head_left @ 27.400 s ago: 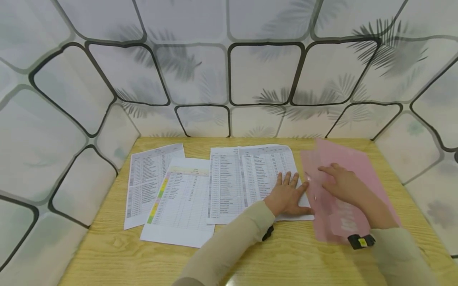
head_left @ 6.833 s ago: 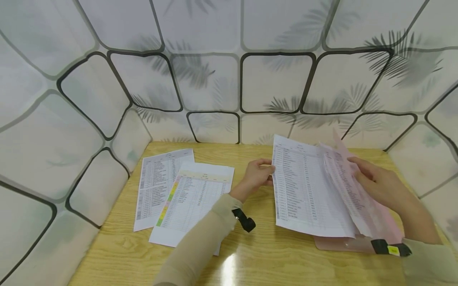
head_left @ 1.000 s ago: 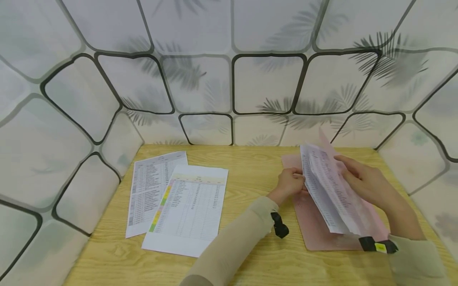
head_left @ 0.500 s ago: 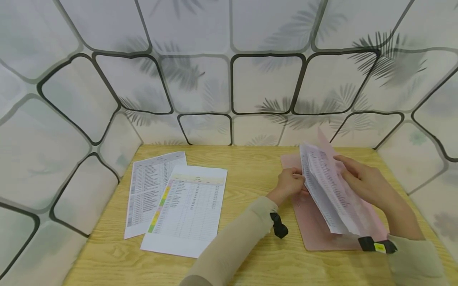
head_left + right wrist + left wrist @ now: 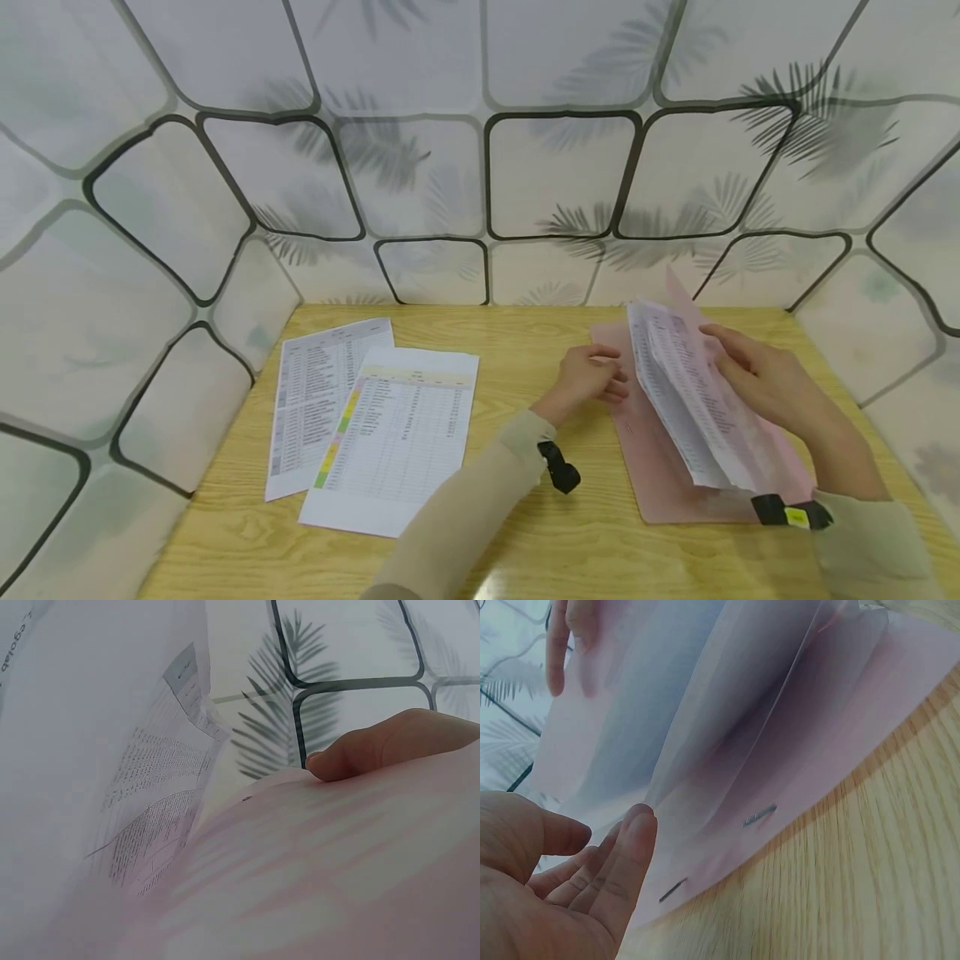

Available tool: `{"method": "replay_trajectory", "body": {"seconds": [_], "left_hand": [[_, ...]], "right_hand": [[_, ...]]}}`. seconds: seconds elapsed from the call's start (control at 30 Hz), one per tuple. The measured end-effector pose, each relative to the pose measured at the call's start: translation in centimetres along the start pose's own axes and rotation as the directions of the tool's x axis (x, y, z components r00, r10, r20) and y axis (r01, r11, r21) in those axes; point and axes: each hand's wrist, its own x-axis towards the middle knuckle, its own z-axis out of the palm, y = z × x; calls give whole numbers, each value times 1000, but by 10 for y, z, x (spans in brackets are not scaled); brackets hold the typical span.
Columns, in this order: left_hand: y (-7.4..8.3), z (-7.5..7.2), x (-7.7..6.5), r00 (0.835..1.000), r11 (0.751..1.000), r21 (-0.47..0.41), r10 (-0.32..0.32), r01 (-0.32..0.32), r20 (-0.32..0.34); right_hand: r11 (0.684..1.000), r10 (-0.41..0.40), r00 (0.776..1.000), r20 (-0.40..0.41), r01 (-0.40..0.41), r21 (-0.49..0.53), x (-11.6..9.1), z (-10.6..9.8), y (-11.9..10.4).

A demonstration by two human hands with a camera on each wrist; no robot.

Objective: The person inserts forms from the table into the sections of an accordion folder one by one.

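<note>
A pink plastic folder (image 5: 648,467) lies at the right of the table with its cover raised. My right hand (image 5: 772,383) holds that cover up, thumb on one side; its other fingers are mostly hidden. Printed sheets (image 5: 663,396) stand tilted inside, leaning toward the cover. My left hand (image 5: 587,377) is beside the folder's left edge, fingers loosely bent and thumb apart. In the left wrist view, nothing is between thumb and fingers (image 5: 634,847), and the fingertips are close to a translucent sheet edge; whether they touch it I cannot tell. Small metal staples (image 5: 760,816) show along the folder's edge.
Two more printed sheets lie overlapping at the left: a grey-columned one (image 5: 315,408) under one with a coloured strip (image 5: 405,442). Patterned walls enclose the wooden table (image 5: 525,508) at the back and sides.
My left hand has let go of the sheets and drawn back left. Sheets that lay mid-table 27 seconds ago are now in the folder. The right hand has stayed still over the last second.
</note>
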Motion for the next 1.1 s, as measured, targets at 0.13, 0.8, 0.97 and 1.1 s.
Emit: {"method": "replay_trajectory", "body": {"seconds": [0.13, 0.8, 0.97, 1.1], "left_hand": [[-1, -17, -2, 1000, 998, 60, 5, -5, 6], [10, -120, -33, 999, 982, 185, 29, -31, 15], [7, -142, -41, 1000, 977, 211, 28, -26, -9], [6, -160, -47, 999, 973, 229, 16, -8, -29]], "right_hand": [[1000, 1, 1000, 2, -1, 9, -1, 1, 0], [1000, 20, 999, 45, -21, 17, 2, 2, -2], [1000, 9, 999, 39, -9, 13, 3, 3, -2], [1000, 1, 1000, 32, -2, 14, 3, 4, -3]]}}
